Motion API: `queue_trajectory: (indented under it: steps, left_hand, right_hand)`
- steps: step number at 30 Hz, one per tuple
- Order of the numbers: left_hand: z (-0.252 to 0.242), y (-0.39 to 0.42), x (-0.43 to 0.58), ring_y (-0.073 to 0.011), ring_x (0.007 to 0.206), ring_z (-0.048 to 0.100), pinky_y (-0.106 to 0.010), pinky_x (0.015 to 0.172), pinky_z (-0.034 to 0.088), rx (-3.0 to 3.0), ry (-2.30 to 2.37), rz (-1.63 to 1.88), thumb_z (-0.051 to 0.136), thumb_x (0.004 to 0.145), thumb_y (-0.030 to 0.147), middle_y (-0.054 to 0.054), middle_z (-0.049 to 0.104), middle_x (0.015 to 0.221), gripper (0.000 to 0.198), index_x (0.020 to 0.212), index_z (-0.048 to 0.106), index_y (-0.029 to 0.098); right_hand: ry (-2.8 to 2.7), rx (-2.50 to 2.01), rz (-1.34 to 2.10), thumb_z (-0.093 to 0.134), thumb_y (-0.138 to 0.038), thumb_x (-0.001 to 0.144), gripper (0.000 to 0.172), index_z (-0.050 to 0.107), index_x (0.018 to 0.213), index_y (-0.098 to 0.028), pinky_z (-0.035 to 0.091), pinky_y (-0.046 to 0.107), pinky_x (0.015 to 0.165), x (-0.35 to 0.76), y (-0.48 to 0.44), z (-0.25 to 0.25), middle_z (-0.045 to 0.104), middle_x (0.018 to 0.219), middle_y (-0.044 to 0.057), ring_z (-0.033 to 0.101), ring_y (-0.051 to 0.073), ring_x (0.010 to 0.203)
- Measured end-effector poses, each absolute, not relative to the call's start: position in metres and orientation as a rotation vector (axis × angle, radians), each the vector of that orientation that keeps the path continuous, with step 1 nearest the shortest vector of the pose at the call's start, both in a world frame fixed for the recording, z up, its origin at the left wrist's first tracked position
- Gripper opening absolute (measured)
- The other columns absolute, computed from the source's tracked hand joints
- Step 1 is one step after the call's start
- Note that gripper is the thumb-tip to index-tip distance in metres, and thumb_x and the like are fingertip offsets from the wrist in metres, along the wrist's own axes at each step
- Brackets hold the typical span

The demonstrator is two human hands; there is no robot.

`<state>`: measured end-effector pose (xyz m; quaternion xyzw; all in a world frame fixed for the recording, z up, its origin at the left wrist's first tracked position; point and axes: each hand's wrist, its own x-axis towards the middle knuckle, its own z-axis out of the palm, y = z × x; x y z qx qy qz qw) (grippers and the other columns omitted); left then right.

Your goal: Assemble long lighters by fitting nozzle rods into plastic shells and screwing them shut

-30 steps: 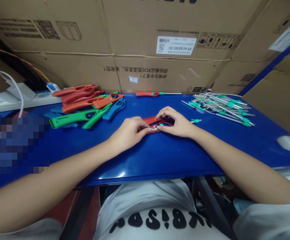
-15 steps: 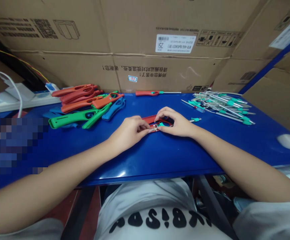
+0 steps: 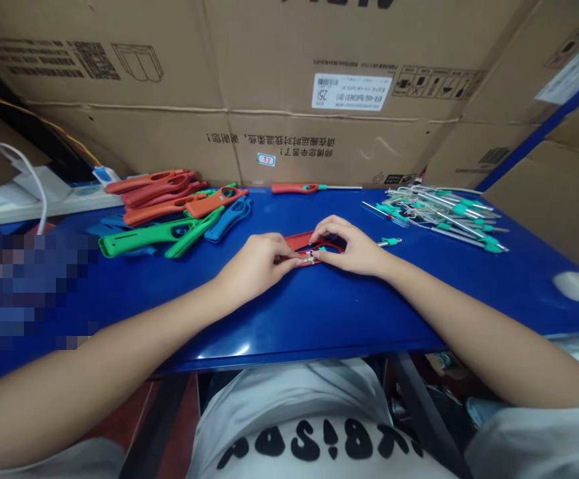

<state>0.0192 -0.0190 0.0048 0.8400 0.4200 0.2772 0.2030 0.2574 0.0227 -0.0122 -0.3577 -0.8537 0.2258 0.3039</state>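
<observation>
A red lighter casing (image 3: pixel 298 241) lies at the middle of the blue table, with small pale and teal inner parts (image 3: pixel 310 257) showing in its near half. My left hand (image 3: pixel 263 261) is closed, thumb and fingers pinching the casing's left near end. From the right, my right hand (image 3: pixel 353 247) curls over the casing, its thumb pressing by the inner parts and its fingers at the far side. Just past that hand, a metal rod with a teal collar (image 3: pixel 390 242) sticks out to the right. My fingers hide much of the casing.
Red, orange, green and blue lighter casings (image 3: pixel 144 239) are heaped at left. Metal rods with teal parts and wires (image 3: pixel 462 213) form a pile at right. One red lighter (image 3: pixel 294 189) with a rod lies before the cardboard box (image 3: pixel 264 80). A power strip (image 3: pixel 70 201) stands back left.
Both hands keep almost the same place on the red lighter casing. My right thumb has shifted slightly over the inner parts, and less of the teal piece shows. The camera view tilts a little.
</observation>
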Motion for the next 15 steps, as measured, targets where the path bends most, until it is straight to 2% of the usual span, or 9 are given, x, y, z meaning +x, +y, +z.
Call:
queue_trajectory:
  steps: [8, 12, 15]
  left_hand:
    - [0.0035, -0.0149, 0.0207, -0.013, 0.067, 0.061, -0.025, 0.065, 0.044, 2.23, 1.227, 0.769, 0.078, 0.086, 0.033, -0.004, 0.072, 0.082, 0.015, 0.088, 0.083, 0.019]
    - [0.0037, -0.0156, 0.0209, -0.0125, 0.065, 0.06, -0.025, 0.063, 0.043, 2.254, 1.254, 0.748, 0.077, 0.087, 0.032, -0.004, 0.072, 0.081, 0.014, 0.09, 0.083, 0.019]
    - [0.0044, -0.0166, 0.0201, -0.0128, 0.066, 0.061, -0.025, 0.064, 0.044, 2.291, 1.266, 0.733, 0.075, 0.088, 0.027, -0.004, 0.073, 0.081, 0.012, 0.091, 0.082, 0.018]
  right_hand:
    - [-2.276, -0.965, 0.547, 0.072, -0.029, 0.083, 0.017, 0.069, 0.099, -0.022, 0.046, 0.049, 0.099, 0.2545, 0.0217, -0.0146, 0.065, 0.109, 0.007, 0.061, 0.025, 0.104]
    - [-2.279, -0.922, 0.568, 0.069, -0.025, 0.085, 0.015, 0.068, 0.099, -0.021, 0.047, 0.046, 0.098, 0.2558, 0.0222, -0.0132, 0.064, 0.109, 0.008, 0.061, 0.024, 0.104]
    - [-2.274, -0.863, 0.637, 0.065, -0.024, 0.088, 0.012, 0.067, 0.1, -0.02, 0.05, 0.038, 0.09, 0.262, 0.0248, -0.0066, 0.064, 0.106, 0.007, 0.062, 0.02, 0.095]
